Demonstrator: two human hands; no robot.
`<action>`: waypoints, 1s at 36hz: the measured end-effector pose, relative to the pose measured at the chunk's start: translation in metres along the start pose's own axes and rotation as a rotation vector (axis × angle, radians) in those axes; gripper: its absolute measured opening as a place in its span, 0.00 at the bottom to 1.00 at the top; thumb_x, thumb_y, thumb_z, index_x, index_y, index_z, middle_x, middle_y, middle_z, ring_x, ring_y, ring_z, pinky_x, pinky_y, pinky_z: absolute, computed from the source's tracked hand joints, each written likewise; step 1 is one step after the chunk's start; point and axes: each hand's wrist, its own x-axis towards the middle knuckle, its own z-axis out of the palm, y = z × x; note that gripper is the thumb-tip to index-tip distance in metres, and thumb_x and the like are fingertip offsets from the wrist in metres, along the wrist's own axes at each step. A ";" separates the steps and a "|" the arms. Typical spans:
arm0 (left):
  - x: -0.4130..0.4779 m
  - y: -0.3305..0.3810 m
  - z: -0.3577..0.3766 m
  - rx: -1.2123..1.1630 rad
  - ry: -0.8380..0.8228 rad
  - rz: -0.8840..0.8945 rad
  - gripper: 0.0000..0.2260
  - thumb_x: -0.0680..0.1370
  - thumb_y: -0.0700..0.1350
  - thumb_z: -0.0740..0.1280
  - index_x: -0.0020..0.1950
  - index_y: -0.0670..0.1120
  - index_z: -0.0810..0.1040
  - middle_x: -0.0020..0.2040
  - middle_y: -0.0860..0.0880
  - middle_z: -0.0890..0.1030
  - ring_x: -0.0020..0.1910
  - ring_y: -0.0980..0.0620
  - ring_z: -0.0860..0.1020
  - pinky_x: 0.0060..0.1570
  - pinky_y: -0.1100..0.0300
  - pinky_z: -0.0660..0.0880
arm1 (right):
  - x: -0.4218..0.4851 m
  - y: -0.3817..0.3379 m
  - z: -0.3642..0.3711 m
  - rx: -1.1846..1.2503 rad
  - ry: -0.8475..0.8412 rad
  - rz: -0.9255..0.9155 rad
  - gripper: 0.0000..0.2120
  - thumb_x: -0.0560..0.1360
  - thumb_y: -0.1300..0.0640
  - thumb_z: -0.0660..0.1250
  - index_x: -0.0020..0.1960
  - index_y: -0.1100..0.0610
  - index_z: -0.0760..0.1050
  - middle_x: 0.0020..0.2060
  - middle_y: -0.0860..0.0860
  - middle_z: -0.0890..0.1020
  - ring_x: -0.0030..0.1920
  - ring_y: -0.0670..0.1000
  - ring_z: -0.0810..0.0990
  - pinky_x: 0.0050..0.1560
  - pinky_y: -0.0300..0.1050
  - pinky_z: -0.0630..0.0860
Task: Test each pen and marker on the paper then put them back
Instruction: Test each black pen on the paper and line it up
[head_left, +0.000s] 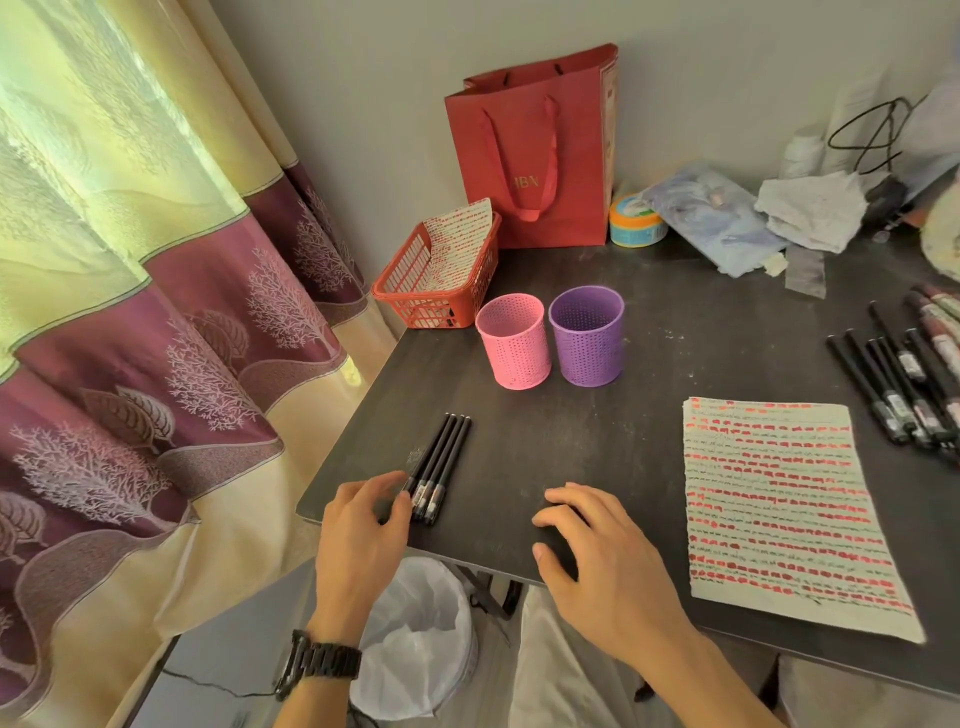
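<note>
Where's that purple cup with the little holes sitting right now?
In the head view, the purple cup stands upright on the dark table, just right of the pink cup, in front of the red paper bag.

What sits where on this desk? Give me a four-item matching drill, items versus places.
Items:
1. row of four black pens
2. marked paper
3. pink cup
4. red basket

Places:
A. beside the purple cup
B. at the fingertips of the left hand
C. back left, holding a marked sheet
D. right of the right hand

Pairs: 1-B, 2-D, 3-A, 4-C
</note>
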 end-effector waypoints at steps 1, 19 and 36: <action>-0.002 0.004 0.000 0.020 0.010 0.014 0.13 0.81 0.50 0.66 0.65 0.55 0.80 0.61 0.50 0.76 0.59 0.50 0.75 0.57 0.53 0.76 | 0.001 0.000 -0.002 0.015 -0.031 -0.002 0.10 0.78 0.47 0.67 0.58 0.47 0.79 0.65 0.40 0.75 0.71 0.43 0.67 0.63 0.37 0.72; -0.024 0.165 0.091 -0.068 -0.326 0.652 0.10 0.79 0.54 0.67 0.59 0.67 0.76 0.57 0.71 0.70 0.59 0.64 0.71 0.54 0.69 0.68 | -0.071 0.114 -0.179 -0.035 0.211 0.392 0.12 0.78 0.46 0.66 0.61 0.36 0.73 0.60 0.29 0.73 0.64 0.34 0.70 0.64 0.33 0.69; -0.036 0.325 0.205 0.208 -0.458 0.992 0.28 0.80 0.61 0.62 0.78 0.53 0.63 0.74 0.53 0.68 0.73 0.50 0.66 0.70 0.52 0.67 | -0.102 0.164 -0.175 -0.307 0.294 0.529 0.16 0.76 0.44 0.69 0.63 0.43 0.78 0.66 0.38 0.75 0.68 0.42 0.71 0.67 0.42 0.69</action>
